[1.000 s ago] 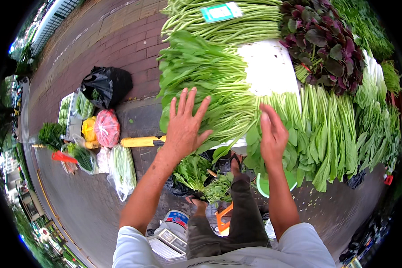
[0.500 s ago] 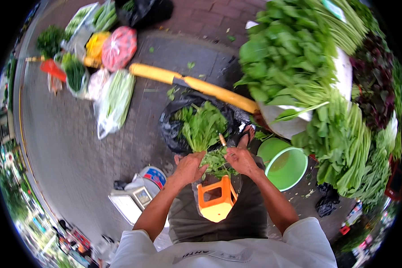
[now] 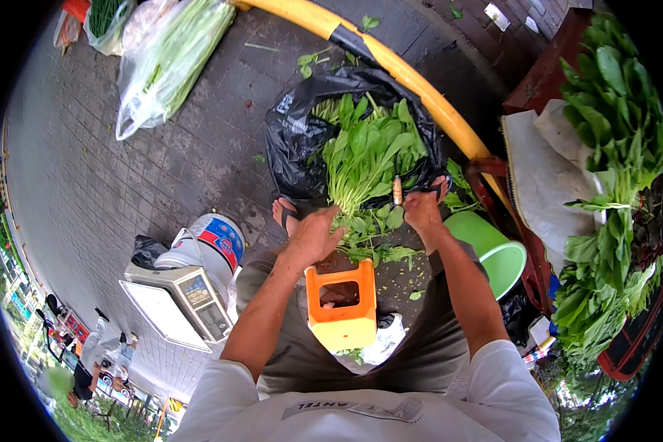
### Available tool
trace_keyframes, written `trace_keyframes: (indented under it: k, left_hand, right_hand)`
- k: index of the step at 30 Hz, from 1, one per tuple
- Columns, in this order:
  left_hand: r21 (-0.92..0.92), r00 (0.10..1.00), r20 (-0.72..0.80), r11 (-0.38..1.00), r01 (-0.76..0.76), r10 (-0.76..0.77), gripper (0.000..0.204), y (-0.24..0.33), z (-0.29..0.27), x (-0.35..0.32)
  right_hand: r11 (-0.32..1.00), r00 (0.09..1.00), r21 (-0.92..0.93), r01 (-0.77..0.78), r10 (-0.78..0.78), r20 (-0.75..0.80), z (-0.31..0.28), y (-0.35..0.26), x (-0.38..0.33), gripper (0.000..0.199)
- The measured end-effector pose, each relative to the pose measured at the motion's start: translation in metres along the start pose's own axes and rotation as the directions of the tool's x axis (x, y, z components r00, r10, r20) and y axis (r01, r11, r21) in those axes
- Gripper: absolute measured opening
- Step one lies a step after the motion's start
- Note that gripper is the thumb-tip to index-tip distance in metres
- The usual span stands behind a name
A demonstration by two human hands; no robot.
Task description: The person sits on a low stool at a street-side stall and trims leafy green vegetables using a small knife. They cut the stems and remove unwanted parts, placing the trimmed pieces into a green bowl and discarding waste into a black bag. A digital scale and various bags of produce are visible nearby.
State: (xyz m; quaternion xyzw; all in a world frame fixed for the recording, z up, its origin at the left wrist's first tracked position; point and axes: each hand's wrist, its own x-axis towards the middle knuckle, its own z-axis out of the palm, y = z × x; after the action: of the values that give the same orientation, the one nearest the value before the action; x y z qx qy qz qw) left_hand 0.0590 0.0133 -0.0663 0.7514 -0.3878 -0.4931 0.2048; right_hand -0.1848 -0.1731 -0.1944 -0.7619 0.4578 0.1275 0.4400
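A bunch of leafy greens lies in an open black plastic bag on the ground in front of me. My left hand is at its stem ends, fingers curled at the stems, thumb apart. My right hand is closed, right of the stems, around a tool whose short brown-and-white handle sticks out beside the fingers. Its other end is hidden. Loose trimmed leaves lie beneath and between both hands. Nearer my lap is an orange plastic stool.
A light green bucket stands right, beside stacked greens. On the left are a scale and a white-and-blue pail. A yellow-and-black pole crosses beyond the bag. Bagged vegetables lie far left.
The view has shifted, so the bag and pole appear higher and larger and the stacked greens farther right. My right hand now appears farther from my left hand and the stems.
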Motion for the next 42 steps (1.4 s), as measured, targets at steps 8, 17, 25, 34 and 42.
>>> trace_keyframes:
  k: [8, 17, 25, 34, 42]
  left_hand:
    - [-0.09, 0.978, -0.208, 0.995, -0.037, 0.018, 0.046, 0.013, -0.026, 0.03]
    - [-0.035, 0.899, -0.353, 0.957, -0.289, 0.258, 0.042, 0.034, -0.038, 0.027]
    - [0.014, 0.821, -0.463, 0.929, -0.371, 0.335, 0.041, 0.032, -0.045, 0.008]
    - [0.083, 0.737, -0.53, 0.891, -0.447, 0.42, 0.04, 0.041, -0.023, -0.035]
    - [-0.029, 0.821, -0.538, 0.97, -0.243, 0.19, 0.042, 0.02, -0.016, -0.054]
  right_hand:
    - [0.954, 0.97, -0.174, -0.243, 0.238, -0.048, 0.041, 0.079, 0.053, 0.026]
    - [0.932, 0.987, -0.328, -0.156, 0.157, -0.024, 0.048, 0.054, 0.069, 0.031]
    - [0.902, 0.742, -0.318, -0.292, 0.424, 0.52, -0.018, -0.031, 0.102, 0.025]
    - [0.863, 0.551, -0.452, -0.227, 0.497, 0.671, -0.061, -0.016, 0.07, 0.025]
    - [0.941, 0.829, -0.326, 0.091, 0.11, 0.548, -0.081, -0.041, -0.011, 0.015]
